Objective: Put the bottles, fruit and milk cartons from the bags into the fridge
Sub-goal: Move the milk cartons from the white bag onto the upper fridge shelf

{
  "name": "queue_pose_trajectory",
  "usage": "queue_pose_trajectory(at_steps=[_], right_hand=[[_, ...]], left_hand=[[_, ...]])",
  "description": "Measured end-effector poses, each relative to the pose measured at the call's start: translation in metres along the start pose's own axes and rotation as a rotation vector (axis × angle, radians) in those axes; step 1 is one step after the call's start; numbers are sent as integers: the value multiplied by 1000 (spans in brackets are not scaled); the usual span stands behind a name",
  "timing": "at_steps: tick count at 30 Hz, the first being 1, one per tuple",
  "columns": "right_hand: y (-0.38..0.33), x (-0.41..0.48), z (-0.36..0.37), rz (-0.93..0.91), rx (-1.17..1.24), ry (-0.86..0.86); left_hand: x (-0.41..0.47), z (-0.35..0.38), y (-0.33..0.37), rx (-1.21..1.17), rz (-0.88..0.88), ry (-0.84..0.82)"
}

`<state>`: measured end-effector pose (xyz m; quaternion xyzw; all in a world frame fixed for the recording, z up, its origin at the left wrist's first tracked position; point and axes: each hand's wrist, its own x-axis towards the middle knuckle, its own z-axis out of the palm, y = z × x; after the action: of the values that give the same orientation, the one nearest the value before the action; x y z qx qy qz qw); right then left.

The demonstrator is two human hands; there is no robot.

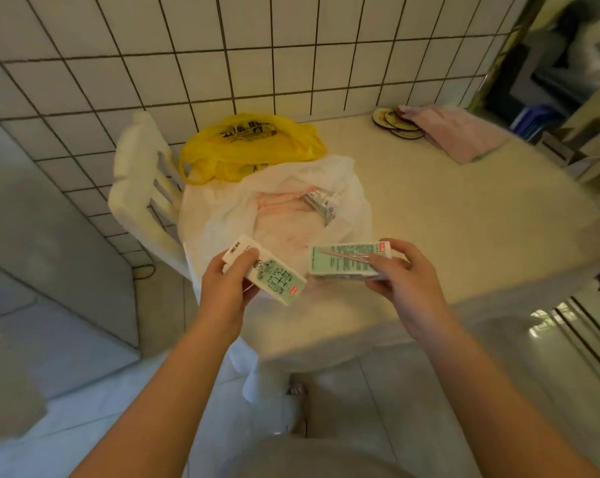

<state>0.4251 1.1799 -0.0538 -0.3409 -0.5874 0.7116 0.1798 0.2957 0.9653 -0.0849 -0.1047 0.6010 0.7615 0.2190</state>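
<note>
At frame centre, the left hand [227, 288] grips a milk carton [274, 276], its long axis slanting from upper left to lower right. The right hand [400, 281] pinches a second carton [343, 262] lying almost level, straw side up. A third carton [321, 201] lies higher up, inside the open white bag [222, 208] on the table [464, 208].

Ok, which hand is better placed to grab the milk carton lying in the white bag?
Right hand, probably: the bagged milk carton lies on its side of the white bag. But it and the left hand are both full.
</note>
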Motion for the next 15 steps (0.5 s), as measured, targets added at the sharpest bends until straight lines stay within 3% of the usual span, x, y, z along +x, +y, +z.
queue_pose_trajectory(at_steps=[9,15], right_hand=[[37,-115,2,136,156,-138],[72,-177,50,243,134,-254]], left_hand=[[-138,-70,-33,-125,-191,-95],[-204,-142,-38,-171,-265,-22]])
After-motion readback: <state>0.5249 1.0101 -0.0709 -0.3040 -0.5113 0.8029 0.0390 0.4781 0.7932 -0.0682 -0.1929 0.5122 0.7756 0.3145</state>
